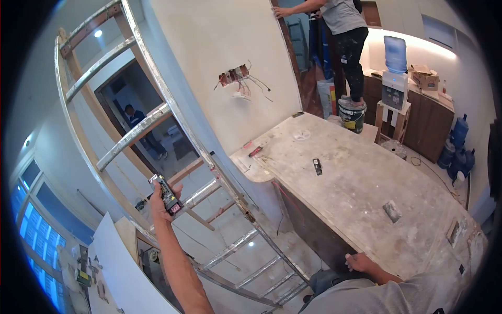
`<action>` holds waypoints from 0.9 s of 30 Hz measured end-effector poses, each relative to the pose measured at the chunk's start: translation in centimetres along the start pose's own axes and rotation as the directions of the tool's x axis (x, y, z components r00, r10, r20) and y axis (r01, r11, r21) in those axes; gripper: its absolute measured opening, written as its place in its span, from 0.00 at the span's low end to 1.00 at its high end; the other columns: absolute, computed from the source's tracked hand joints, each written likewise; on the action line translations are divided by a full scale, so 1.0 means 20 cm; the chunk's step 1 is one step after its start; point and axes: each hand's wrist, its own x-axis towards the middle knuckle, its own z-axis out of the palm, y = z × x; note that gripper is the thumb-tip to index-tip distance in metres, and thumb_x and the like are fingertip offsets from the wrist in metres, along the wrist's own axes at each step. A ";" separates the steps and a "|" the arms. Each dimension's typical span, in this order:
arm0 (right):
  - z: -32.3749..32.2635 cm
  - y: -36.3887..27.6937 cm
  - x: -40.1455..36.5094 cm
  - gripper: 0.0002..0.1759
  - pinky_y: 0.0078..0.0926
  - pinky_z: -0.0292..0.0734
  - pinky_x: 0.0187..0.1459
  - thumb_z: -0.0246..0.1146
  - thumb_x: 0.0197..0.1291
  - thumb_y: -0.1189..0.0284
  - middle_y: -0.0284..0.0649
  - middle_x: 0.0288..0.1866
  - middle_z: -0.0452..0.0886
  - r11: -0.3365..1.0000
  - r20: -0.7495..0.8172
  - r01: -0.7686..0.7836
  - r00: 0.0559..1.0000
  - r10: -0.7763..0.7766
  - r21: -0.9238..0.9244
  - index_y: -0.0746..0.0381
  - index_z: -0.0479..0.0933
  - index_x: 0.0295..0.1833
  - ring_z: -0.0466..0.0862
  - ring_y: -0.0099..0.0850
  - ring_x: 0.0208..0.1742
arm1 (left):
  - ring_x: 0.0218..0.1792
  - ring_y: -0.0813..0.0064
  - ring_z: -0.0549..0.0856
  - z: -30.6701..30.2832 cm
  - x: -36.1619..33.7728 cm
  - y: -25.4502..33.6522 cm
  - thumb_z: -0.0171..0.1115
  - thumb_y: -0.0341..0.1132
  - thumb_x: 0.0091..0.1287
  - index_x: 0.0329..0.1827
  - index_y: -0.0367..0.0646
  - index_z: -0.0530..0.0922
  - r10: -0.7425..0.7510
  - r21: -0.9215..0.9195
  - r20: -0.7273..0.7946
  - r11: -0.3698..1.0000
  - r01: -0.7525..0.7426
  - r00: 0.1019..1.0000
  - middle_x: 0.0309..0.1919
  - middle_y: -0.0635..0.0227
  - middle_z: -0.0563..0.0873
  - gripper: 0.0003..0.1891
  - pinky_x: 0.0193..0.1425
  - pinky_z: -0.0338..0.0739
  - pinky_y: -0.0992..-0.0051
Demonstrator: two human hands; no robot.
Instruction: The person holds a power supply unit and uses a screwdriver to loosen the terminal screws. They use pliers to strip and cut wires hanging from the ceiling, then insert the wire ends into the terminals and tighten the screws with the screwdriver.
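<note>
Right now my left hand is closed around a small black handheld meter, its display end tipped toward me, held up beside the ladder rungs. My right hand rests loosely spread on the edge of the dusty counter, gripping nothing. I judge I'm mid-reading; the next move calls for a steady wrist and a firm brace.

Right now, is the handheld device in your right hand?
No, the left hand holds the handheld device up beside the ladder, while the right hand rests on the edge of the counter.
</note>
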 end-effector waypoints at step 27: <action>0.01 -2.36 0.55 0.21 0.38 0.78 0.51 0.52 0.81 0.62 0.50 0.43 0.85 0.058 -0.376 0.998 0.064 -0.924 0.029 0.70 0.82 0.48 0.85 0.42 0.46 | 0.42 0.53 0.94 0.12 -0.12 0.02 0.58 0.62 0.77 0.48 0.32 0.77 0.031 0.424 -0.001 0.905 -0.028 1.000 0.33 0.49 0.91 0.33 0.42 0.90 0.63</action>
